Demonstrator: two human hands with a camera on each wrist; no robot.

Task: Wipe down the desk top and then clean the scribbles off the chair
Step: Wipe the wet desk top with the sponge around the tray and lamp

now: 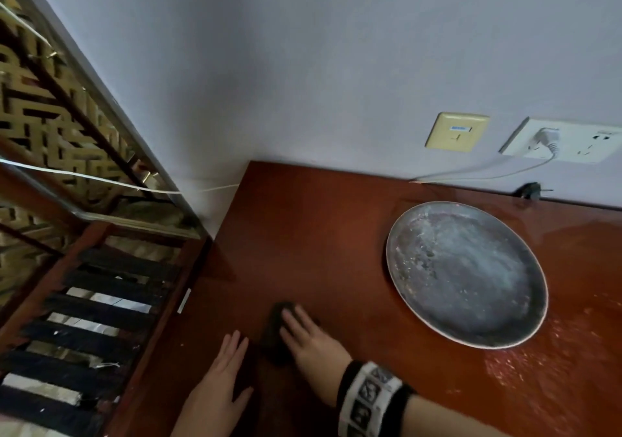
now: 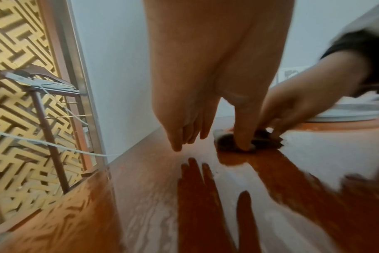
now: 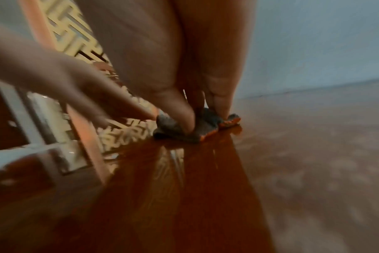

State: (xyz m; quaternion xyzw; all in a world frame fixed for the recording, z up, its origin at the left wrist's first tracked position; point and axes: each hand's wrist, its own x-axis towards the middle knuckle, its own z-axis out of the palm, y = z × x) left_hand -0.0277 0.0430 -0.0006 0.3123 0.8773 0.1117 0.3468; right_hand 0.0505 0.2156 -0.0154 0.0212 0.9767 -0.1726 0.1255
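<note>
Left hand (image 1: 218,372): fingers straight and together, hovering just over the desk (image 1: 336,234) near its left front, holding nothing; thumb tip touches the cloth's near edge in the left wrist view.
Right hand (image 1: 304,339): just right of the left hand, fingers spread flat, pressing down on the cloth; banded strap on the wrist.
Cloth (image 1: 277,332): dark, crumpled, orange trim on one edge, flat on the desk under the right fingers.
Desk: glossy red-brown wood, against a pale wall.
Plate (image 1: 466,273): large, round, grey, worn, on the desk to the right, apart from the hands.
Sockets (image 1: 568,142): on the wall behind the plate, one white plug inserted.
Chair (image 1: 101,302): red-brown frame, left of the desk.
</note>
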